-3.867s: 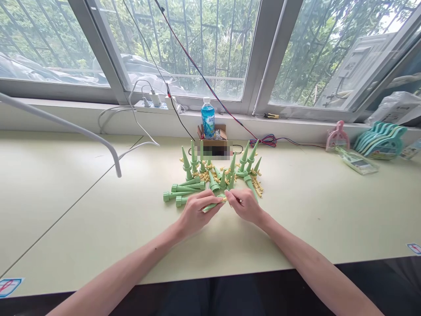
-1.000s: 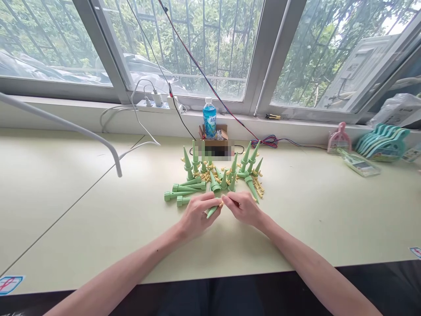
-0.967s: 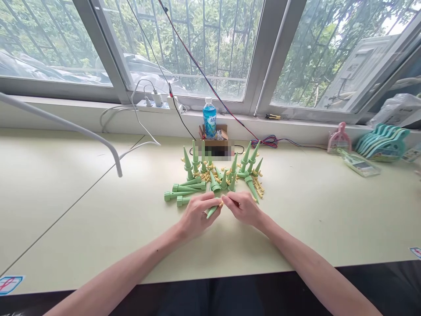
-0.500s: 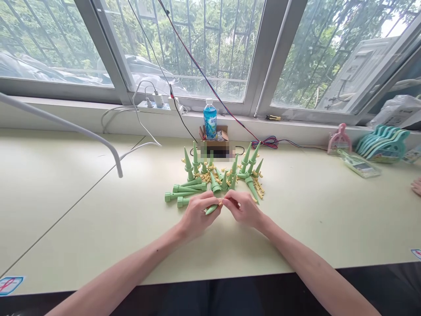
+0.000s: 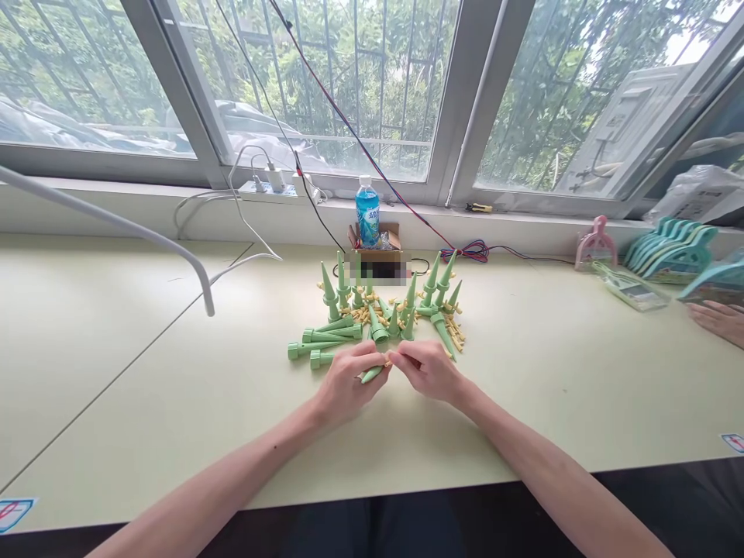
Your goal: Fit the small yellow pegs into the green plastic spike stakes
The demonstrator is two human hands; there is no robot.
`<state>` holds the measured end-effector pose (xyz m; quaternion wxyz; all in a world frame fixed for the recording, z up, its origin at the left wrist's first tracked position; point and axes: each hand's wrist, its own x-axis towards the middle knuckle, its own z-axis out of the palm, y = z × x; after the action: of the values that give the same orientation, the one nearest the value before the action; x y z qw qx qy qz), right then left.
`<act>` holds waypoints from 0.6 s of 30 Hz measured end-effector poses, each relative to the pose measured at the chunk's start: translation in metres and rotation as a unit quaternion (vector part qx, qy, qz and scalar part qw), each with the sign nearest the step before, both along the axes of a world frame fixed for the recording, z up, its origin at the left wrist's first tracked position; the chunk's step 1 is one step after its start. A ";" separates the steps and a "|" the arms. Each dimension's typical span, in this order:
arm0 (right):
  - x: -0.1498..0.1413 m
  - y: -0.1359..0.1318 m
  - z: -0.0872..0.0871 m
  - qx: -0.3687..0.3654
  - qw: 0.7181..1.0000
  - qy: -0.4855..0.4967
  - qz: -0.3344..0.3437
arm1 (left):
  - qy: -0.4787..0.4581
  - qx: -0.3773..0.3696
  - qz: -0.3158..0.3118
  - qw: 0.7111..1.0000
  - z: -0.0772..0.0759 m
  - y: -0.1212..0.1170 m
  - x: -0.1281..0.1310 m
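Observation:
My left hand (image 5: 349,381) is closed around a green plastic watering spike (image 5: 370,375), its pointed end toward me. A small yellow valve piece (image 5: 387,360) shows at the spike's side, where my right hand (image 5: 428,372) pinches it between thumb and forefinger. The fingertips of both hands meet there and partly hide the piece. Just beyond my hands lie several loose green spikes (image 5: 317,349) with ribbed caps. Other green spikes (image 5: 328,294) stand point up, some with yellow pieces fitted. Small loose yellow valves (image 5: 456,333) are heaped among them.
Behind the spikes, a blue drink bottle (image 5: 367,213) stands in a small cardboard box (image 5: 392,236). A white cable (image 5: 174,244) arches in from the left. At right are a pink handled item (image 5: 596,244), teal handled items (image 5: 668,248) and another person's hand (image 5: 718,319).
The view has shifted slightly. At far right, the other person's hand has come further in, beside a teal item. My hands keep the same grip on the spike and the yellow valve.

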<state>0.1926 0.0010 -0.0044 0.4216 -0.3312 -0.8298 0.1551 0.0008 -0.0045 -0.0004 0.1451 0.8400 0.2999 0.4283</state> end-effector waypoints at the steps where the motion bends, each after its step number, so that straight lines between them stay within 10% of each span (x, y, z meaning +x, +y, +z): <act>1: 0.000 0.000 0.000 -0.001 1.000 -0.002 -0.002 | -0.001 0.001 0.000 1.000 0.000 0.000 0.000; 18: 0.003 0.001 -0.001 -0.051 0.999 0.000 -0.001 | -0.035 0.001 0.024 0.999 0.001 0.002 0.001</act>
<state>0.1952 0.0023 -0.0050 0.4039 -0.3529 -0.8207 0.1970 0.0015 -0.0023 0.0007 0.1441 0.8173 0.3140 0.4612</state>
